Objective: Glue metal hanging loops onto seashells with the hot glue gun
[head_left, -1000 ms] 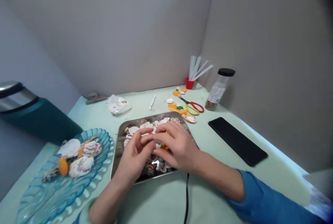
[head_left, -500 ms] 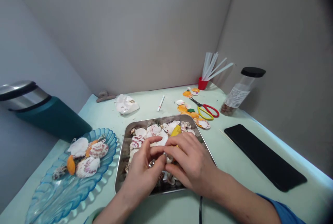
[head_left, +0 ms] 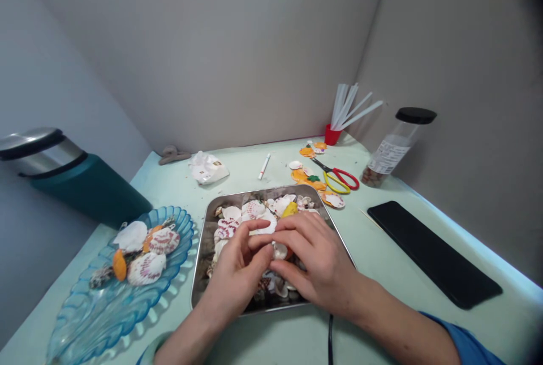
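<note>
Over the metal tray (head_left: 201, 274), my left hand (head_left: 236, 269) and my right hand (head_left: 321, 260) meet with their fingertips close together. Between them shows a small whitish shell (head_left: 280, 250), partly covered by the fingers. My right thumb and fingers close around it. The left thumb and forefinger are pinched at its left side; whether they grip the shell itself or some smaller piece on it is hidden. Below lie many scallop shells (head_left: 253, 209) and smaller shells, with a yellow piece (head_left: 290, 209) among them.
To the left, a blue glass dish (head_left: 169, 288) holds shells beside a teal bottle (head_left: 102, 187). Behind the tray are a crumpled white packet (head_left: 207, 168), a white pen (head_left: 264, 167), orange shells (head_left: 306, 178) and scissors (head_left: 339, 178). Further right stand a red cup (head_left: 332, 136), a jar (head_left: 392, 147) and a black slab (head_left: 432, 252).
My hands remain together over the tray, with the fingers slightly shifted. More of the whitish shell shows now, and a shiny bit by the left thumb is out of sight. The whole view has shifted slightly.
</note>
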{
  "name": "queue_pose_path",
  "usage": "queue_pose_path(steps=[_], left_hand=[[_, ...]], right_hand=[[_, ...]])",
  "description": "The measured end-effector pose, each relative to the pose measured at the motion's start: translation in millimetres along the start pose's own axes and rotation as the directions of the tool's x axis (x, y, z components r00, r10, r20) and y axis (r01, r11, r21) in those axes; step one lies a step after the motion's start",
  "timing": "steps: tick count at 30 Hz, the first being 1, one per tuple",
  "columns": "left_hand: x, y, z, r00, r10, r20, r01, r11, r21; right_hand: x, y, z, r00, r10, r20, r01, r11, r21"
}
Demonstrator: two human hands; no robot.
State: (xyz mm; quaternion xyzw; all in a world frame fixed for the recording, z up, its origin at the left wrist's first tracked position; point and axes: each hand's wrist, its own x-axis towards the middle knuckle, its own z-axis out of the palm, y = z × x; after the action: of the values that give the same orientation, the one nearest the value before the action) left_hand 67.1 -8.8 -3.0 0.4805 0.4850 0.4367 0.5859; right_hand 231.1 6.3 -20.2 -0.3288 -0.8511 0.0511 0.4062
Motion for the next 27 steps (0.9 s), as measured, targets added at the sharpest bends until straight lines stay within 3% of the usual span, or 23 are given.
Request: queue_pose_path(steps=[7, 16, 24, 27], left_hand=[[0.5, -1.9, -3.5, 0.999, -0.006, 0.041, 0.005, 1.000, 0.029], [-0.3, 0.4, -0.1, 1.000, -0.012, 0.011, 0.011, 0.999, 0.035], [2.7, -1.8, -4.5, 0.995, 0.019, 0.094, -0.017, 1.000, -0.016], [2.7, -1.8, -3.7, 0.998, 0.009, 0.065, -0.007, 0.999, -0.037]], right_hand=[[2.1, -0.7, -0.5, 1.000, -0.028, -0.002, 0.028, 1.000, -0.004], [2.4, 0.2, -1.3, 0.998, -0.054, 0.024, 0.054, 0.998, 0.016], [-0.2, 0.7, 2.4, 1.000, 0.024, 0.016, -0.024, 1.000, 0.016], [-0.2, 1.1, 1.5, 1.000, 0.008, 0.020, -0.008, 0.999, 0.032]])
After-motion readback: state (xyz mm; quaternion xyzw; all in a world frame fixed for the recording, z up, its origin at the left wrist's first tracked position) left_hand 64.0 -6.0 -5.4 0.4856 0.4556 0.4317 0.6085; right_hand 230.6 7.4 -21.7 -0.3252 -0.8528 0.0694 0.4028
